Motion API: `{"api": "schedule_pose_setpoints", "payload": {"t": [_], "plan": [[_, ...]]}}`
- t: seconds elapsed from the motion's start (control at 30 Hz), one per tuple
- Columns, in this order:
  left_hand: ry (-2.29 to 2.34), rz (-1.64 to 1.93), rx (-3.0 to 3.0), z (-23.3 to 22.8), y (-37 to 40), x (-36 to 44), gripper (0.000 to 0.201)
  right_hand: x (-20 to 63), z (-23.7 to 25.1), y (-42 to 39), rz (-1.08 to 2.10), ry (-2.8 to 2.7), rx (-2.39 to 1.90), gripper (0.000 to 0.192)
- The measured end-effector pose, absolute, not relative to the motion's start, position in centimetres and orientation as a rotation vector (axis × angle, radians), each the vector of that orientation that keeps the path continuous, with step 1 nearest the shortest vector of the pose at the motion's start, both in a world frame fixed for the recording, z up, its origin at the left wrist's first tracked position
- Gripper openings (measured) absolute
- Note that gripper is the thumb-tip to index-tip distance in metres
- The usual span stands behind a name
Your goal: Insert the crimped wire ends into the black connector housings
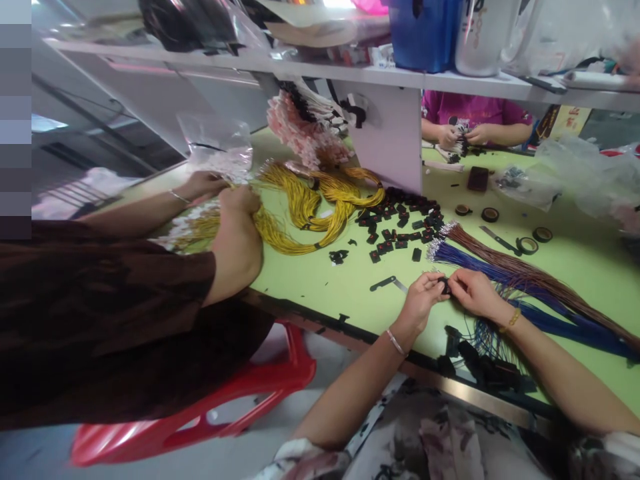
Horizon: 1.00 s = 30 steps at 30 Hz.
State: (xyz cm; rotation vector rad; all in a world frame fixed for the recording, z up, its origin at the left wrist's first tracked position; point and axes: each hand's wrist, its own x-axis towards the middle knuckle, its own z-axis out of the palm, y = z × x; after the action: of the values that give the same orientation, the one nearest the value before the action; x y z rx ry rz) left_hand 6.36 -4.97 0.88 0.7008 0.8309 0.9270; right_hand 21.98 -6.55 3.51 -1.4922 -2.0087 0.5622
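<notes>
My left hand [423, 297] is closed around a small black plastic housing [444, 285] above the green table. From the other side my right hand [473, 292] meets it, thumb and fingers pinched at the same piece; any wire tip between them is too small to make out. Just behind my hands lie a bundle of blue wires [470, 265] and a bundle of brown wires [500, 257], with pale metal ends toward the left. Below my right wrist, black housings with wires attached [493, 370] are heaped at the table edge. Loose black housings [385, 248] are scattered further back.
At left a co-worker's hands [240, 200] handle yellow wires [300, 250]. A folding blade [384, 283], another blade [500, 240] and tape rolls [490, 214] lie on the table [310, 300]. A shelf [400, 79] spans above; another person [475, 110] works behind it. A red stool [295, 367] stands below.
</notes>
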Motion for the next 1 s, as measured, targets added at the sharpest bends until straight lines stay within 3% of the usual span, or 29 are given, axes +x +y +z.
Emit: {"api": "schedule_pose_setpoints", "payload": {"t": [0.3, 0.47, 0.67, 0.77, 0.87, 1.0], "plan": [[0.873, 0.942, 0.778, 0.4, -4.8, 6.5, 0.031, 21.4, 3.2, -6.5, 0.504, -2.006, -1.578, 0.018], [0.856, 1.162, 1.250, 2.4, -7.2, 6.2, 0.022, 23.7, 3.4, -5.1, 0.974, -1.773, -1.495, 0.028], [0.005, 0.584, 2.116, 3.6, -13.0, 8.2, 0.032, 25.0, 3.0, -3.8, 0.983, -1.769, -1.576, 0.026], [-0.188, 0.629, 2.195, 3.0, -14.5, 9.5, 0.030, 24.0, 2.6, -4.4, 0.861, -1.884, -1.617, 0.022], [-0.068, 0.710, 2.186, 3.3, -13.5, 9.1, 0.030, 23.1, 2.1, -5.0, 0.705, -1.923, -1.663, 0.017], [0.537, 0.970, 1.930, 4.1, -7.3, 6.6, 0.026, 23.0, 1.5, -5.5, 0.646, -1.903, -1.607, 0.018]]}}
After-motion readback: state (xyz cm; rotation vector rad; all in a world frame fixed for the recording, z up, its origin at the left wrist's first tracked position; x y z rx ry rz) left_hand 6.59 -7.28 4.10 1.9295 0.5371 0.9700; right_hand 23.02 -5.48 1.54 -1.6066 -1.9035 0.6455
